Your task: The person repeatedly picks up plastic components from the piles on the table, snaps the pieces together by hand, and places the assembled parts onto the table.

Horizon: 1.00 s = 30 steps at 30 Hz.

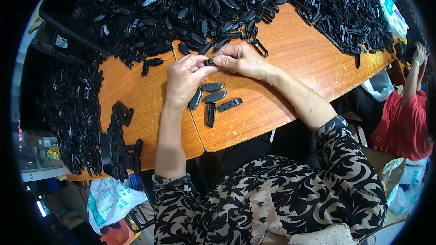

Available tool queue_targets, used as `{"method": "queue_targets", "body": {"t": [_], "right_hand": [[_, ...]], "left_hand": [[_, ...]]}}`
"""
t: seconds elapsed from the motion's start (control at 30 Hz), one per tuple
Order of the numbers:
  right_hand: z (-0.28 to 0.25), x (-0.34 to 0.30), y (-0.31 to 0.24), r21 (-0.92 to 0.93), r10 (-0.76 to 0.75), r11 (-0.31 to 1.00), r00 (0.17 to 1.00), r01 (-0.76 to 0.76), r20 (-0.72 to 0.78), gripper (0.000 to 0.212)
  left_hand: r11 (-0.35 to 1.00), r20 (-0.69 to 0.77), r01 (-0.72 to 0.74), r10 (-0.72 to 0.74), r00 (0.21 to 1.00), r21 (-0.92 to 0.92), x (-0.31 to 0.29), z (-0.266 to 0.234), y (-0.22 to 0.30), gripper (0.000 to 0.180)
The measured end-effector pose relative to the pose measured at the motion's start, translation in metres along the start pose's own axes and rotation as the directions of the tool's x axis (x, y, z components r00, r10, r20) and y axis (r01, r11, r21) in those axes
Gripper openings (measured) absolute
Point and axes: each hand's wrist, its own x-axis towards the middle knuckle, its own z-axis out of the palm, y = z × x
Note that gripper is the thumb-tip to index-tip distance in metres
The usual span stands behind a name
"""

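Observation:
Between my two hands, above the wooden table, is a small black plastic part. My left hand pinches it from the left with thumb and fingers. From the right, my right hand grips the same part, its fingers curled and thumb pressed on it. Much of the part is hidden by the fingertips. Just below my hands lie several loose black parts: smooth oval ones such as this cover, and open, ribbed ones such as this frame. Another slotted black part rests to their right.
A large heap of black plastic parts covers the table's far side, with more at the left. A row of joined black pieces stands at the left edge. A person in red sits at the right. A white plastic bag hangs lower left.

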Motion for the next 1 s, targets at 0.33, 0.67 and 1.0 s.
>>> {"method": "queue_targets", "body": {"t": [0.33, 0.67, 1.0], "right_hand": [[-0.002, 0.0, -0.009, -0.141, 0.053, 0.989, 0.998, -0.047, 0.037, 0.027], [0.006, -0.007, -0.02, -0.168, 0.115, 0.979, 0.993, -0.119, -0.034, 0.039], [0.01, -0.003, -0.002, -0.649, -0.099, 0.739, 0.982, 0.181, 0.161, 0.045]], "left_hand": [[0.97, 0.044, -0.193, 0.189, 0.981, 0.148, -0.001, 0.003, -0.005, 0.018], [0.972, 0.096, 0.024, -0.002, 0.995, -0.233, 0.001, 0.0, -0.007, 0.021], [0.985, -0.169, -0.038, 0.01, 0.986, -0.167, 0.016, -0.066, -0.016, 0.026]]}}
